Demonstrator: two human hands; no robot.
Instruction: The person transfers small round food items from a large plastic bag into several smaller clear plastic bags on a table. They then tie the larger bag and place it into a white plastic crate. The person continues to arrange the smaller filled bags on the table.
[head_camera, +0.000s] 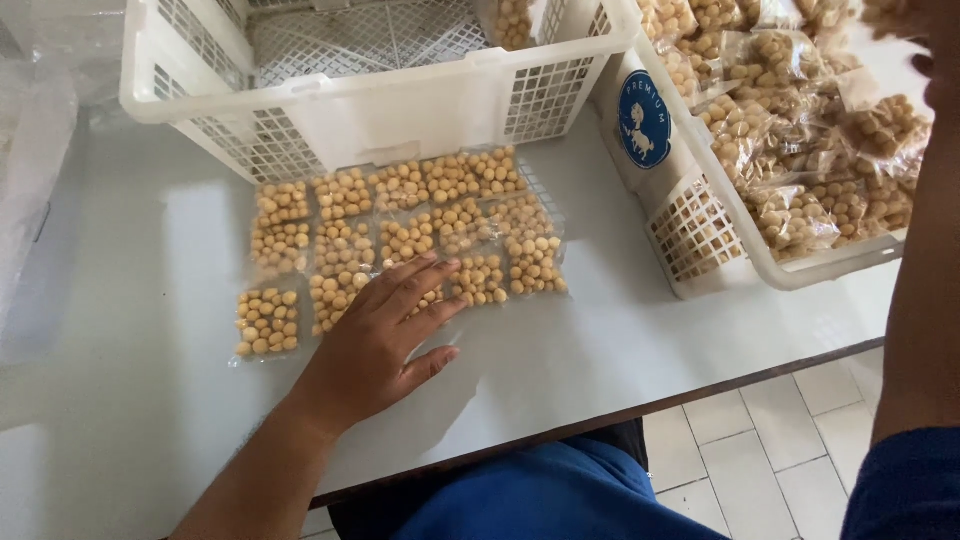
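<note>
Resting flat and open on the white table (130, 400), the left hand (375, 345) holds nothing; its fingertips (445, 265) touch small clear bags of round yellow snacks (400, 235), laid in rows just past it. The right arm (920, 300) reaches far right; its hand is mostly out of view, so I cannot tell its grip. Farther back stand an almost empty white basket (380, 100) and a full basket (800, 275).
</note>
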